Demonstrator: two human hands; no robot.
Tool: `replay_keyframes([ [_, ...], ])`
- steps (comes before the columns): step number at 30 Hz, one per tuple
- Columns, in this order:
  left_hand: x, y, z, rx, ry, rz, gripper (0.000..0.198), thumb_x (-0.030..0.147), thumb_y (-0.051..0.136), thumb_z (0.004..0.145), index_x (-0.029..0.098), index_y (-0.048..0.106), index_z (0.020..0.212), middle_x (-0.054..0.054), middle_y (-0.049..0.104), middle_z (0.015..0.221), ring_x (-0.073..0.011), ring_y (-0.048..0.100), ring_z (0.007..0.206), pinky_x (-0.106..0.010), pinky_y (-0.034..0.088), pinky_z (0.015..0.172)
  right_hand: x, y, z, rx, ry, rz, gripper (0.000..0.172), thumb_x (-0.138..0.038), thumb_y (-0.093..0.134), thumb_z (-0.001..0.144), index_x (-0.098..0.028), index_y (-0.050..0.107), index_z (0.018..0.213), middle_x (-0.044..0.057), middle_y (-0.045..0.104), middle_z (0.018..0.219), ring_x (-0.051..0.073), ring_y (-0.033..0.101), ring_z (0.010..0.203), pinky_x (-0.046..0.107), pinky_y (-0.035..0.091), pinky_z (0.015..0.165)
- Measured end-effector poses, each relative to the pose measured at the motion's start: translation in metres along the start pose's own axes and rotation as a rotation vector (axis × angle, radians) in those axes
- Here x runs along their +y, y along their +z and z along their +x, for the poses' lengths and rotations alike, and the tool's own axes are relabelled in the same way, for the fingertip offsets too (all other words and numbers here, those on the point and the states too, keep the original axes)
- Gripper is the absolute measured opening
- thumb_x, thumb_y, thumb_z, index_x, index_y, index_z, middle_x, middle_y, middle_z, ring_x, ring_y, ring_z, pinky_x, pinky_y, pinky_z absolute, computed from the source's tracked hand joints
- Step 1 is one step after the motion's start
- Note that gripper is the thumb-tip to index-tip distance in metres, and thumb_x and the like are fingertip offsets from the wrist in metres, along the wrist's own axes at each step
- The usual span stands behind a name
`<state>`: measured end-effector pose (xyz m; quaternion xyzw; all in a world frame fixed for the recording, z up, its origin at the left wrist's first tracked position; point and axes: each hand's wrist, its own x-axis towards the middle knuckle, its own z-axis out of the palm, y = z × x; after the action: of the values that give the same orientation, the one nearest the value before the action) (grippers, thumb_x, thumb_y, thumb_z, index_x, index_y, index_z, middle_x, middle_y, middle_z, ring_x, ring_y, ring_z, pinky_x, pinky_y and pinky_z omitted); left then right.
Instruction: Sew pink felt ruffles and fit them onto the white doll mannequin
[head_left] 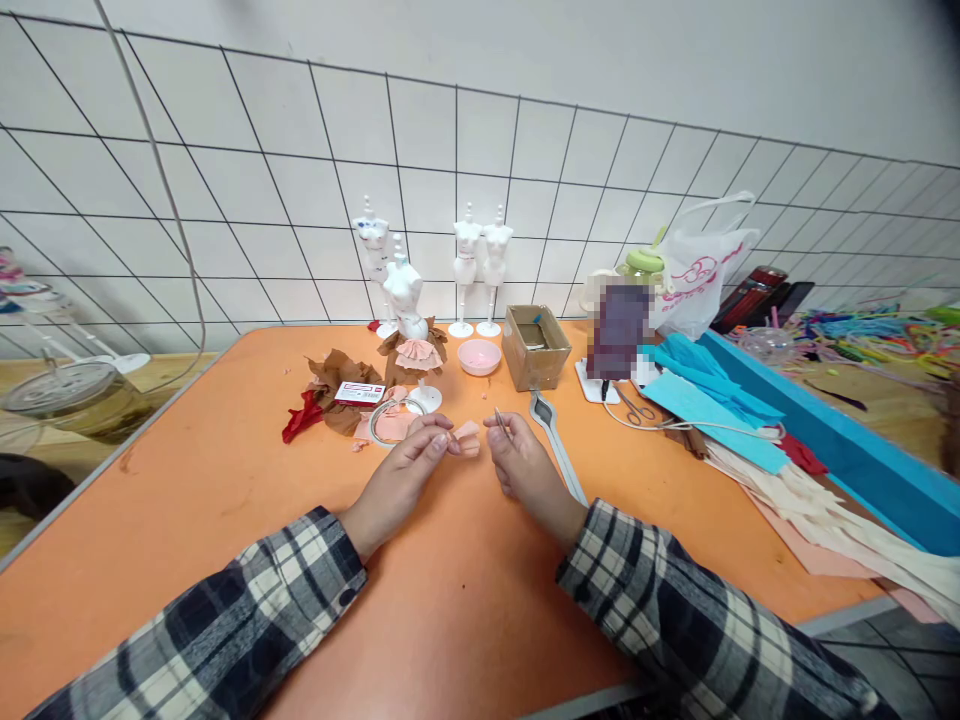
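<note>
Over the middle of the orange table, my left hand (409,465) pinches a small piece of pleated peach crepe paper (469,440) between thumb and fingers. Just to its right, my right hand (525,465) is closed round a slim pointed metal tool that looks like tweezers (501,420); most of it is hidden in the fingers. The tool's tip is apart from the paper. Behind the hands, a white mini dress form (403,290) wears a ruffled peach skirt piece (418,354) low on its stand. A wire ring (386,425) lies beside my left hand on peach scraps.
Brown crepe paper (337,380), a small labelled box (360,393) and red scraps (302,417) lie left. Behind stand more dress forms (466,255), a pink bowl (479,357) and a cardboard box (536,350). A phone (619,330), scissors (637,408) and blue paper sheets (712,415) are right.
</note>
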<state>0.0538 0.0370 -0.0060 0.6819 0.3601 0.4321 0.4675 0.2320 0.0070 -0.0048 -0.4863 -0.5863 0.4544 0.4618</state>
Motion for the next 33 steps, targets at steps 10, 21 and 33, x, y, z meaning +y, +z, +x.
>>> replay_keyframes([
  [10, -0.0066, 0.0044, -0.0006, -0.120, -0.359, -0.729, 0.021, 0.039, 0.065, 0.084, 0.019, 0.061, 0.080, -0.002, 0.058, 0.078, -0.0140, 0.056, 0.070, -0.031, 0.050, 0.069, -0.0062, -0.0044, 0.0008, -0.007, -0.295, -0.292, 0.071, -0.041, 0.082, 0.064, -0.024, 0.054, 0.128, 0.009, 0.053, 0.118, 0.020, 0.057, 0.095, 0.034, 0.049, 0.083],
  [21, -0.0044, -0.0017, -0.0004, -0.159, -0.315, -0.624, 0.022, 0.033, 0.062, 0.083, 0.016, 0.066, 0.071, -0.005, 0.060, 0.075, -0.0178, 0.056, 0.078, -0.031, 0.045, 0.075, -0.0002, -0.0053, 0.0064, -0.280, 0.006, 0.233, 0.046, -0.025, 0.078, 0.065, -0.017, 0.059, 0.106, 0.004, 0.067, 0.103, 0.019, 0.064, 0.099, 0.034, 0.048, 0.091],
  [33, -0.0074, -0.0032, 0.0005, -0.159, -0.261, -0.526, 0.016, 0.031, 0.063, 0.083, 0.017, 0.067, 0.086, -0.002, 0.059, 0.080, -0.0164, 0.053, 0.083, -0.029, 0.038, 0.082, 0.0009, -0.0058, 0.0096, -0.188, 0.035, 0.221, 0.029, -0.038, 0.072, 0.075, -0.017, 0.065, 0.093, 0.003, 0.069, 0.086, 0.017, 0.064, 0.085, 0.030, 0.049, 0.081],
])
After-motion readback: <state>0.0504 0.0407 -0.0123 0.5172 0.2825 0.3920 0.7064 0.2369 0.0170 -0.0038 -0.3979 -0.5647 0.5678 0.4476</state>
